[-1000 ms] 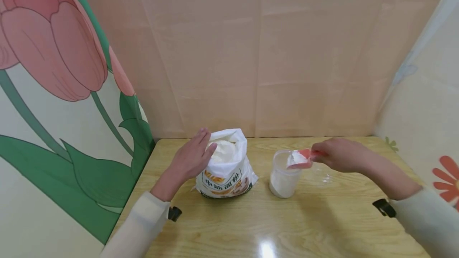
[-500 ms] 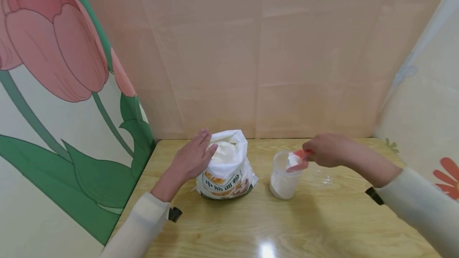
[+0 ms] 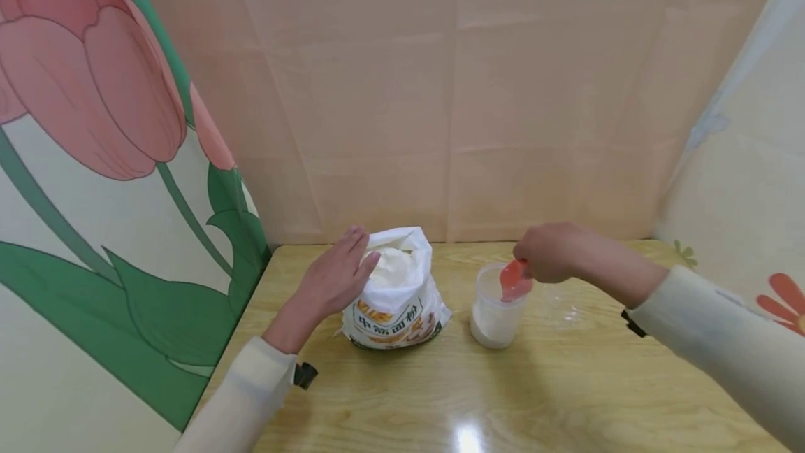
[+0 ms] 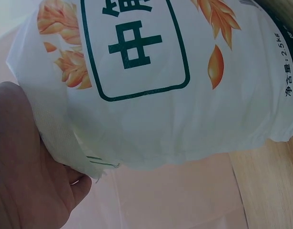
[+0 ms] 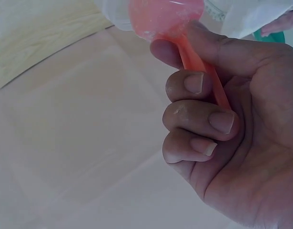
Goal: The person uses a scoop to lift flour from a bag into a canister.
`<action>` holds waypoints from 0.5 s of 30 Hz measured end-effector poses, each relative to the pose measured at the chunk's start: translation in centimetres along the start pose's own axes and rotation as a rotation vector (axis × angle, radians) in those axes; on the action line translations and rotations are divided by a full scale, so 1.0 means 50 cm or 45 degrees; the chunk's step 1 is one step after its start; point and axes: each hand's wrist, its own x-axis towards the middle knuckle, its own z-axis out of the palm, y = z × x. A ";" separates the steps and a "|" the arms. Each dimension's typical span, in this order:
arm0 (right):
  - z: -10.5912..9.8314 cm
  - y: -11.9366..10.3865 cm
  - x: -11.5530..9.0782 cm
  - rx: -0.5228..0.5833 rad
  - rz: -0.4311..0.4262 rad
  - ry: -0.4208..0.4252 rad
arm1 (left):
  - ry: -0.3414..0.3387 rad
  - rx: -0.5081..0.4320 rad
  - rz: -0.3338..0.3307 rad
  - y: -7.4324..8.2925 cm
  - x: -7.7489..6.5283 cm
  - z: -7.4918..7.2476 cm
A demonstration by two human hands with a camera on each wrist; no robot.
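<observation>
A white bag of flour stands with its top spread open, flour heaped inside. My left hand holds its left rim, thumb over the opening and fingers along the outer side; in the left wrist view the bag's edge lies between thumb and fingers. To the right, a clear plastic jar is partly filled with flour. My right hand grips a red scoop by its handle, the scoop tipped down at the jar's mouth. In the right wrist view, the fingers curl round the scoop's handle.
A clear plastic lid lies on the wooden table to the right of the jar. A pinkish cloth hangs behind the table. Flower-printed panels flank it, with a large tulip on the left one.
My right hand has moved left and turned the scoop over into the jar; the flour visible in the scoop no longer shows. My left hand and the bag have stayed in place.
</observation>
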 end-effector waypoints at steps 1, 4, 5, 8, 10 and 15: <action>-0.003 -0.001 0.001 -0.002 -0.003 -0.003 | -0.002 0.002 -0.003 0.000 0.000 -0.001; -0.007 -0.003 0.001 -0.019 -0.010 -0.006 | -0.004 0.007 -0.006 0.002 0.003 -0.003; -0.008 -0.002 0.000 -0.022 -0.010 -0.005 | -0.005 0.006 -0.006 0.003 0.004 -0.003; -0.009 0.000 -0.004 -0.017 -0.003 -0.009 | -0.007 0.003 0.000 0.006 0.007 -0.002; -0.012 0.004 -0.009 0.012 0.000 0.000 | -0.007 0.000 0.000 0.008 0.010 0.000; -0.021 0.018 -0.028 0.155 -0.007 0.045 | -0.013 -0.014 0.005 0.013 0.011 0.007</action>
